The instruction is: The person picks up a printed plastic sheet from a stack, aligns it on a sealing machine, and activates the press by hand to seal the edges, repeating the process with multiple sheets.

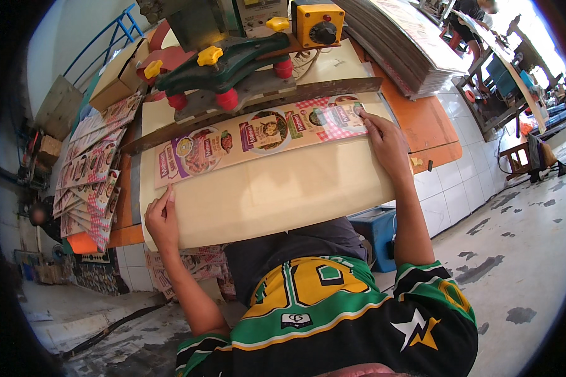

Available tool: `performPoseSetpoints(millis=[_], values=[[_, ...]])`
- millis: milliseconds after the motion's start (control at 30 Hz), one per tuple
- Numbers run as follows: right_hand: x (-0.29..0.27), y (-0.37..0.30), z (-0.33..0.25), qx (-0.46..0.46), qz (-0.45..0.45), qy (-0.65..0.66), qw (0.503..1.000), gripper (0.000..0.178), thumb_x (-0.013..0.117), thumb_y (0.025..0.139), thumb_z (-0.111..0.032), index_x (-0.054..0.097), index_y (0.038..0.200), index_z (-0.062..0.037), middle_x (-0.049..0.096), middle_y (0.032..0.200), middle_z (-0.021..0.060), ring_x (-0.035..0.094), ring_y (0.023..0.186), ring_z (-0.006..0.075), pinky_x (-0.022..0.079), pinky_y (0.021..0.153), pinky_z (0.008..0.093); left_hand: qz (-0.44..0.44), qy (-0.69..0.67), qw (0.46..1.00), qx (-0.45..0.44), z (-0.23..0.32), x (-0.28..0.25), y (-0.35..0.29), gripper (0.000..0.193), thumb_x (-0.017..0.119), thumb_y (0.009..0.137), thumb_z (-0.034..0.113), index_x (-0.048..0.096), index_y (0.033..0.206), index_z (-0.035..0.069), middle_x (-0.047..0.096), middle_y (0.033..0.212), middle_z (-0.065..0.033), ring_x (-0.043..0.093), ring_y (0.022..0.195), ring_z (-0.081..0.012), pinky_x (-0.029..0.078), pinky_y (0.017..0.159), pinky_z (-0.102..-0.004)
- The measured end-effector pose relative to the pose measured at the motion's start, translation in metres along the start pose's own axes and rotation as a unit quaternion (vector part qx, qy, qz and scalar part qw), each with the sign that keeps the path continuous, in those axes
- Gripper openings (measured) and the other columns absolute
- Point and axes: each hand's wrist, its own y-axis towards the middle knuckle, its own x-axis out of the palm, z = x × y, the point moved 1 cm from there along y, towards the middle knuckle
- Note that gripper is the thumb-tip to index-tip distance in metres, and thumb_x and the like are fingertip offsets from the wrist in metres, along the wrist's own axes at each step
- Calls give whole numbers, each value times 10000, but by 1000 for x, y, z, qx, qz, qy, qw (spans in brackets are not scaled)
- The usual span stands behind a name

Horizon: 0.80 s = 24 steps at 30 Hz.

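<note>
A printed card strip (233, 143) is lying on a cream sheet (277, 195). The person's right hand (385, 137) is touching its right end; the left hand (162, 220) is touching its near left corner. Whether either is gripping cannot be told.

The head-worn fisheye looks down and forward; close, wide.

Left grip (163, 218) nearer, right grip (383, 139) farther

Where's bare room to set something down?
Free: the cream sheet below the printed strip, between left hand and right hand; the orange tabletop between that sheet and the board stack. Crowded: left end, piled printed sheets.
</note>
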Motion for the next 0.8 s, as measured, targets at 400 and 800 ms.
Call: performPoseSetpoints(millis=[400,800], values=[[1,0,4,-8,2,-25,1000,293,583,1007,-249,744,1232,-153,737,1063,168,678,997,362,502,887,434,13,4,1000,-14,2,1,-1,322,653,999,188,720,1314,170,485,672,-100,459,633,-204,435,648,-364],[-1,-1,-1,-7,8,-20,1000,285,592,1005,-245,747,1227,-157,741,1063,159,678,991,358,501,881,434,18,0,1000,-11,2,2,-2,315,643,1013,227,719,1313,171,472,654,-82,448,636,-197,427,645,-357]])
